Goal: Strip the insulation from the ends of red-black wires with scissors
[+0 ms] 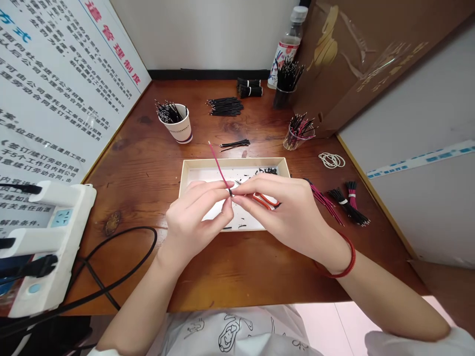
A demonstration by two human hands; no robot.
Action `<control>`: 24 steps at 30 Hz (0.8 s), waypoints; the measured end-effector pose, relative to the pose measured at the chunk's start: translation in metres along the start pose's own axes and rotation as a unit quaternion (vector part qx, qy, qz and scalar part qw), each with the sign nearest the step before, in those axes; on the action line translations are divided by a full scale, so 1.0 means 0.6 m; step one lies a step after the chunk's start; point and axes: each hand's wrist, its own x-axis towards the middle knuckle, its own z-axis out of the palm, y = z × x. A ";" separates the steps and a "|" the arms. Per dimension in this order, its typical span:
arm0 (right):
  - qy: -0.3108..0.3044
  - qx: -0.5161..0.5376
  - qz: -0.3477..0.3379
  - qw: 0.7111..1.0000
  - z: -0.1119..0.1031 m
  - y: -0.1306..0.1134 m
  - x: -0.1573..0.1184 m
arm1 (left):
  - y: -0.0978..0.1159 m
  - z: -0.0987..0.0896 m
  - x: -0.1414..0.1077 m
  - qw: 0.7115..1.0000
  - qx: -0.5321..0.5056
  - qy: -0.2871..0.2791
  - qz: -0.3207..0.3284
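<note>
Between my two hands, over the box, is a thin pink-red wire (218,165) with a dark lower end. My left hand (193,212) pinches it near that end, and its free tip points up and away from me. My right hand (284,202) has thumb and index finger closed at the dark end, touching the left fingertips; the exact grip there is partly hidden. Below my hands is a shallow cream box (180,183) with a white bottom and black scraps (267,170). A cutting tool with orange-red handles (265,200) lies in it, partly covered by my right hand.
Behind the box lie black wires (235,144) and a larger pile (224,106). Wires fill a paper cup (178,126) and a clear cup (297,137). A bottle (287,44) stands at back right. Rubber bands (331,160) lie right. A power strip (55,247) and cable are left.
</note>
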 end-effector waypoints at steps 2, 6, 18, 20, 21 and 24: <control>-0.017 -0.043 -0.006 0.999 -0.004 0.000 0.003 | -0.001 -0.001 0.001 1.000 0.009 -0.008 0.019; -0.062 -0.151 -0.049 0.985 -0.011 0.002 0.007 | -0.001 -0.001 0.002 0.999 0.012 -0.026 0.033; -0.094 -0.293 -0.204 0.929 -0.014 0.001 0.020 | -0.002 -0.017 0.003 0.990 -0.099 -0.093 -0.046; -0.087 -0.288 -0.208 0.931 -0.012 0.000 0.019 | 0.000 -0.018 0.004 0.988 -0.113 -0.094 -0.051; -0.084 -0.285 -0.203 0.933 -0.009 -0.001 0.019 | 0.000 -0.019 0.005 0.987 -0.118 -0.091 -0.053; -0.074 -0.276 -0.178 0.942 -0.001 -0.002 0.016 | 0.000 -0.019 0.006 0.987 -0.126 -0.083 -0.061</control>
